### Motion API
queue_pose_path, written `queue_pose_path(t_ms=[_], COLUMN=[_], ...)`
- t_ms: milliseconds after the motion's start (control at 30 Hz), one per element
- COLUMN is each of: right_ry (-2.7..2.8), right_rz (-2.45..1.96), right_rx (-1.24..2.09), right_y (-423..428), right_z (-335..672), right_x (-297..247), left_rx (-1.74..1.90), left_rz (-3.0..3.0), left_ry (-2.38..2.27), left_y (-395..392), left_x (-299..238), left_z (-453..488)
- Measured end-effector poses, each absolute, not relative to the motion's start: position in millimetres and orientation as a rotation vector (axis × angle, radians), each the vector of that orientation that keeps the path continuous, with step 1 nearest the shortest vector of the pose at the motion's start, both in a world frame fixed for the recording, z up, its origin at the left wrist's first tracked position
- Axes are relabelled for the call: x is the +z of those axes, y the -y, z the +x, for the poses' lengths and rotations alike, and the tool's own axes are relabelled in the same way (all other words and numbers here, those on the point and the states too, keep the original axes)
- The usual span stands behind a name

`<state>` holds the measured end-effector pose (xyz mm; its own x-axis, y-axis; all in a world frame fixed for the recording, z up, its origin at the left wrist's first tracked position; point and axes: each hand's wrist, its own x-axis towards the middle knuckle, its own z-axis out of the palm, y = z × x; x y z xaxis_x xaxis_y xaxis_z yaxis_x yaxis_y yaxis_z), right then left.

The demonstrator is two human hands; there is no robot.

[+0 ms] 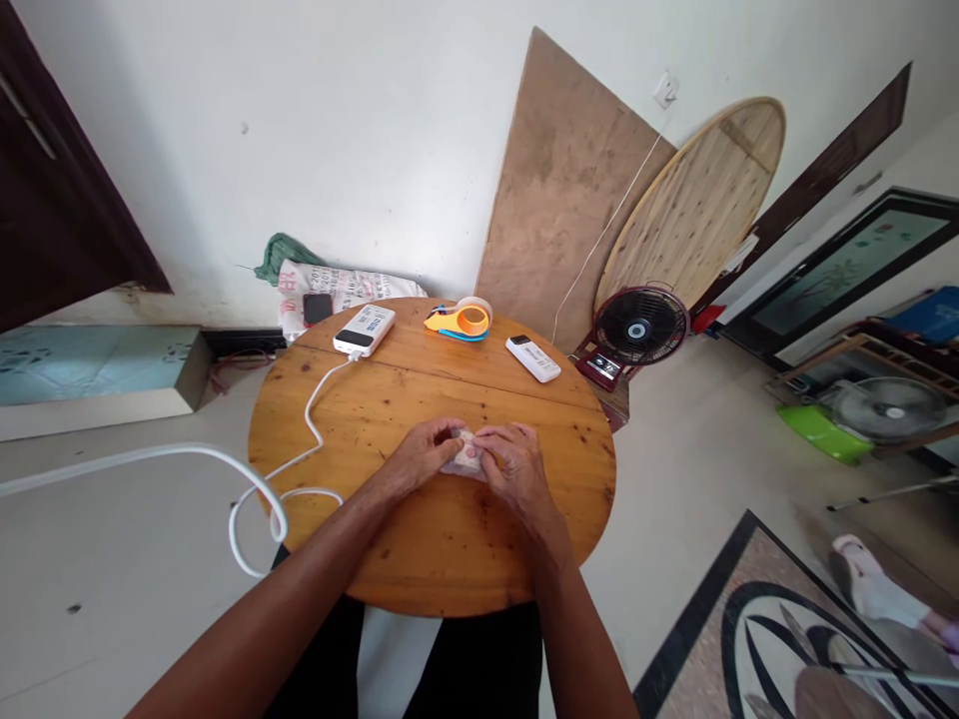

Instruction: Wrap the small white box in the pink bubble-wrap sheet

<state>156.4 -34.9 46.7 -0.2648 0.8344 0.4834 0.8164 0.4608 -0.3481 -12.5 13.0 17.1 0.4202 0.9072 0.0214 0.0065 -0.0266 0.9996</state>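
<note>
Both hands meet over the front middle of a round wooden table (352,539). Between them is a small whitish piece with pinkish spots (468,460), perhaps a wrapped packet; its exact kind is unclear. My left hand (424,451) pinches it at the left side with thumb and fingers. My right hand (516,467) grips it from the right, thumb and fingertips on its top. Farther back on the tabletop lie a white power bank (367,328) with a cable plugged in, an orange and blue tape dispenser (461,320), and a second white power bank (533,359).
A white cable (311,419) loops over the table's left edge. A dark fan (639,328) stands right of the table, near leaning wooden boards (569,180). Behind the table lies a printed sack (352,287) with a dark phone (318,309). Another person's foot (858,564) shows at right.
</note>
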Motion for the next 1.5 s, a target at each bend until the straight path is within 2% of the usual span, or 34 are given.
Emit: queue_pose_path(t_ms=[167, 500, 1500], right_ry=[2.241, 2.085, 2.071], right_rz=[-1.375, -1.455, -1.538], right_rx=[-0.088, -0.396, -0.184], right_y=[48, 61, 60], right_z=[157, 142, 143], right_x=[50, 24, 21], left_rx=[0.907, 0.928, 0.967], left_rz=[1.397, 1.442, 1.488], left_ry=[-0.889, -0.916, -0.946], left_y=[-14, -12, -11], left_x=[12, 12, 12], left_z=[-12, -11, -8])
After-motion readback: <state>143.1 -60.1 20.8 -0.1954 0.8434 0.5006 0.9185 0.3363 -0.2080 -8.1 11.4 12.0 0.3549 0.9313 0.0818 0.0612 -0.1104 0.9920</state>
